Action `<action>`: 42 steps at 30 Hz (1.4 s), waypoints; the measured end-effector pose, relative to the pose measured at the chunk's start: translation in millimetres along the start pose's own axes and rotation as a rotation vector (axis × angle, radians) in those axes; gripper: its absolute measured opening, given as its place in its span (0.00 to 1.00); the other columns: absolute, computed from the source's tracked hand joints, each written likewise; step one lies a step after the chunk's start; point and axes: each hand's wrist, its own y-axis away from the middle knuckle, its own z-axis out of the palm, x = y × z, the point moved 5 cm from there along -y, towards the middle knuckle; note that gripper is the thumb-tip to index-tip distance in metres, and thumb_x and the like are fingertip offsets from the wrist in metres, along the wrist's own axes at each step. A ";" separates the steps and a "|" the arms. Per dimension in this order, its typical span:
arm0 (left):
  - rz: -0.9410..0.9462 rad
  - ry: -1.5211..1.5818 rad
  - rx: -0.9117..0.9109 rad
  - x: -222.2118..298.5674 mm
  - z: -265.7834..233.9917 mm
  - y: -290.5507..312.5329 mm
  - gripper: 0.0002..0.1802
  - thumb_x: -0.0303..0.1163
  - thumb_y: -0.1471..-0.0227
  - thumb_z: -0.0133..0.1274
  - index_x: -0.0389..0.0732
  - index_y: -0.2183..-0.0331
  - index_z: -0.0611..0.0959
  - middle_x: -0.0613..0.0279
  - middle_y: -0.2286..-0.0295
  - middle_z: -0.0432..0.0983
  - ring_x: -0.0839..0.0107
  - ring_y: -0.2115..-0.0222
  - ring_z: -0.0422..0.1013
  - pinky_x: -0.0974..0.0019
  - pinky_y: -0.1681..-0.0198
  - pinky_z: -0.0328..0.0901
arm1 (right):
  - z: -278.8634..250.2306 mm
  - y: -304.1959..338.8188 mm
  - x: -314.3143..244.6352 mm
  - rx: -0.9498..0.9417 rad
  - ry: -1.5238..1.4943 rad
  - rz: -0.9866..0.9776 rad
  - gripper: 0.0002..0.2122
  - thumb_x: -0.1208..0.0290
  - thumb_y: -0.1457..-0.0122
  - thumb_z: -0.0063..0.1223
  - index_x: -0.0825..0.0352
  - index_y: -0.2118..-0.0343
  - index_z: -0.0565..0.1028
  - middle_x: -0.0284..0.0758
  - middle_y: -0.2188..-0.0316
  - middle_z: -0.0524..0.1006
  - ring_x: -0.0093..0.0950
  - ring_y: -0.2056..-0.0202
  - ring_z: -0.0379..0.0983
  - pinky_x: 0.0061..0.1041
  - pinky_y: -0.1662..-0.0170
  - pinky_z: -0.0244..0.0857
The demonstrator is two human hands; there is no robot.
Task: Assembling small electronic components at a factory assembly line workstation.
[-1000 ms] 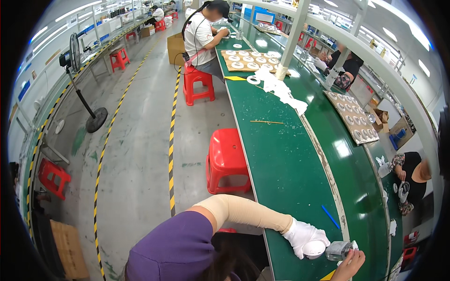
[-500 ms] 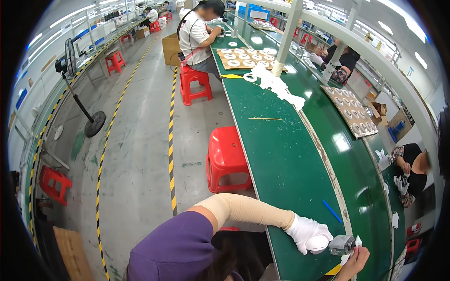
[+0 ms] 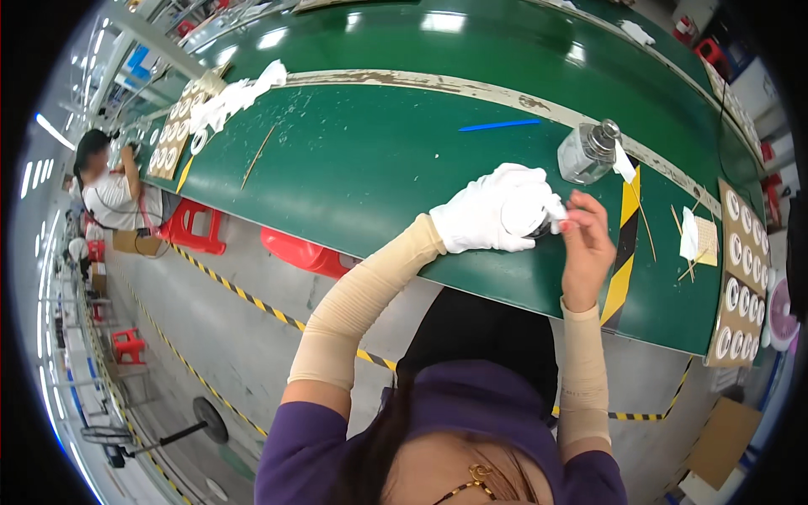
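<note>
My left hand, in a white glove, is closed round a round part with a white face and a dark edge. My bare right hand pinches a small white wipe against the side of that part. Just beyond the hands stands a clear dispenser bottle with a metallic top, holding some liquid. A white wipe lies beside it. The glove's fingers hide much of the round part.
A blue stick and a thin brown stick lie on the green bench. To the right are wooden sticks with a woven pad and a cardboard tray of white rings. At far left, a person sits beside red stools.
My head has turned, so the bench now runs across the view. My right hand has moved from the bottle's top to the round part, with the wipe in its fingers.
</note>
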 end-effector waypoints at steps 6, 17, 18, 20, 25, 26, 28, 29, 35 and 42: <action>0.223 -0.315 -0.018 2.6 15.0 5.2 0.37 0.41 0.67 0.68 0.43 0.53 0.73 0.56 0.54 0.67 0.57 0.51 0.63 0.59 0.44 0.58 | 25.0 20.0 -1.7 -0.096 -0.121 0.062 0.05 0.87 0.49 0.53 0.70 0.72 0.71 0.43 0.46 0.65 0.32 0.46 0.64 0.30 0.46 0.61; 0.136 0.073 0.167 -2.4 11.5 -1.1 0.30 0.34 0.69 0.65 0.45 0.58 0.75 0.63 0.56 0.71 0.62 0.55 0.65 0.61 0.46 0.56 | 17.8 -1.8 17.2 0.115 -0.229 0.235 0.05 0.76 0.40 0.52 0.72 0.67 0.72 0.31 0.63 0.72 0.17 0.64 0.66 0.15 0.59 0.61; 0.164 0.067 0.237 -0.7 2.4 0.8 0.28 0.35 0.69 0.64 0.46 0.59 0.76 0.65 0.57 0.72 0.62 0.56 0.66 0.61 0.46 0.55 | 21.1 2.8 15.8 0.147 -0.236 0.237 0.05 0.76 0.40 0.51 0.73 0.66 0.72 0.33 0.61 0.73 0.18 0.62 0.66 0.16 0.57 0.60; 0.364 -0.312 0.163 22.6 -3.1 -7.1 0.18 0.38 0.65 0.60 0.48 0.66 0.77 0.65 0.63 0.74 0.60 0.61 0.67 0.57 0.54 0.59 | 24.2 10.1 6.8 0.113 -0.152 0.186 0.04 0.78 0.40 0.49 0.73 0.66 0.73 0.37 0.56 0.73 0.21 0.58 0.67 0.18 0.53 0.60; 0.476 -0.420 0.131 49.2 -5.0 -3.3 0.12 0.45 0.63 0.54 0.48 0.79 0.76 0.57 0.79 0.68 0.55 0.73 0.65 0.54 0.70 0.60 | 25.7 22.0 0.4 0.052 -0.053 0.221 0.08 0.83 0.44 0.47 0.71 0.60 0.70 0.43 0.47 0.68 0.32 0.47 0.64 0.29 0.42 0.55; 0.493 -0.366 0.177 52.1 -4.6 -4.4 0.11 0.44 0.63 0.54 0.47 0.79 0.76 0.57 0.80 0.68 0.55 0.74 0.65 0.54 0.71 0.60 | 15.1 21.9 6.8 0.039 -0.032 0.143 0.13 0.83 0.43 0.46 0.72 0.54 0.67 0.42 0.46 0.66 0.32 0.47 0.63 0.31 0.42 0.54; 0.372 -0.256 0.080 44.4 -5.7 4.4 0.15 0.43 0.66 0.58 0.46 0.74 0.77 0.56 0.75 0.69 0.54 0.70 0.66 0.53 0.69 0.62 | 20.2 21.2 -0.6 0.077 -0.084 0.198 0.21 0.85 0.46 0.48 0.73 0.48 0.62 0.45 0.47 0.65 0.34 0.45 0.61 0.33 0.40 0.52; 0.324 -0.169 0.166 34.7 -6.3 11.2 0.19 0.43 0.69 0.60 0.46 0.71 0.76 0.56 0.71 0.69 0.53 0.67 0.66 0.54 0.66 0.63 | 22.3 21.7 1.3 0.073 -0.116 0.230 0.19 0.83 0.44 0.46 0.74 0.48 0.64 0.44 0.47 0.65 0.34 0.45 0.61 0.33 0.40 0.52; 0.137 0.064 0.245 4.9 3.1 20.5 0.34 0.42 0.75 0.65 0.43 0.61 0.73 0.52 0.63 0.69 0.51 0.60 0.67 0.55 0.61 0.67 | 19.9 20.2 14.1 0.066 0.002 0.166 0.15 0.72 0.38 0.46 0.74 0.51 0.69 0.39 0.51 0.70 0.28 0.52 0.67 0.25 0.48 0.60; 0.146 0.081 0.261 6.8 2.4 15.4 0.35 0.43 0.73 0.66 0.43 0.60 0.73 0.51 0.63 0.69 0.51 0.62 0.69 0.56 0.62 0.67 | 24.1 19.9 -0.6 0.061 -0.016 0.027 0.07 0.78 0.42 0.50 0.80 0.67 0.72 0.50 0.51 0.71 0.35 0.55 0.70 0.31 0.51 0.64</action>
